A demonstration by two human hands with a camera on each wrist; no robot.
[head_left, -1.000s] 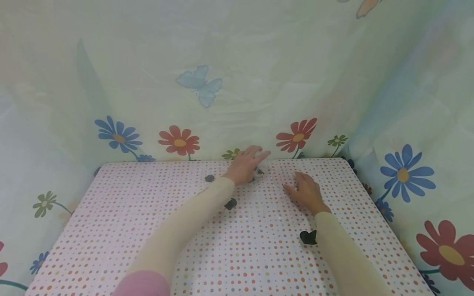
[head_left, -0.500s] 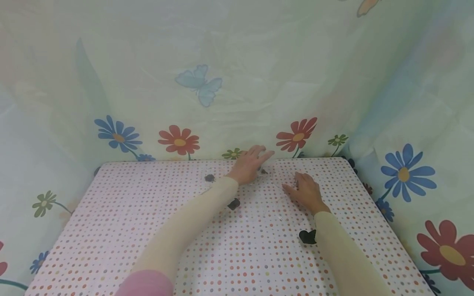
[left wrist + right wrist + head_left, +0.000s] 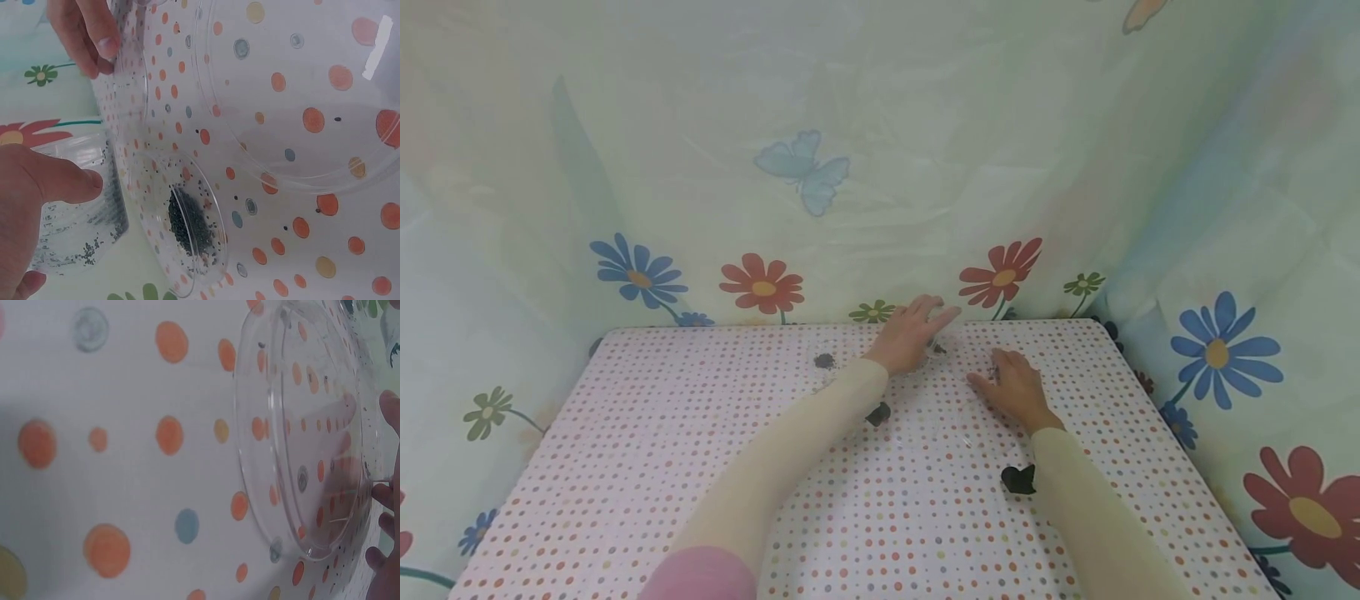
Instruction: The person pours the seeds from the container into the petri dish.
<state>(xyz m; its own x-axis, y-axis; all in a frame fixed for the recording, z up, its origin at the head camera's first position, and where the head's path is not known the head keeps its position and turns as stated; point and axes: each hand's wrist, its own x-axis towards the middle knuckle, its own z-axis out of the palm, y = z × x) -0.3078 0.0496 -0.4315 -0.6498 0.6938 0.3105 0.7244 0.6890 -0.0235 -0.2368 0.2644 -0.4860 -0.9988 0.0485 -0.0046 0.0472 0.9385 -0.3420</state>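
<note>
My left hand [image 3: 904, 340] grips a clear plastic cup [image 3: 81, 240], thumb along its side. Small dark granules lie along the cup's wall. Left of this hand, a clear shallow dish [image 3: 212, 181] bears a pile of dark granules [image 3: 189, 219], also seen as a dark patch in the head view. To the right, my right hand [image 3: 1017, 387] hangs low with loosely bent fingers, its fingertips beside another clear dish [image 3: 146, 87] in the left wrist view. In the right wrist view, a clear round dish [image 3: 275, 444] lies before the right hand's fingers [image 3: 387, 515].
A larger clear round dish [image 3: 209, 94] lies nearer me on the dotted table cover [image 3: 647, 467]. Stray granules dot the cover. A flower-printed sheet [image 3: 880, 183] hangs right behind the table's far edge. Black wrist pieces [image 3: 1018, 479] show beneath the sleeves.
My left hand has moved a little to the right with the cup, toward the right hand. My right hand has shifted slightly left.
</note>
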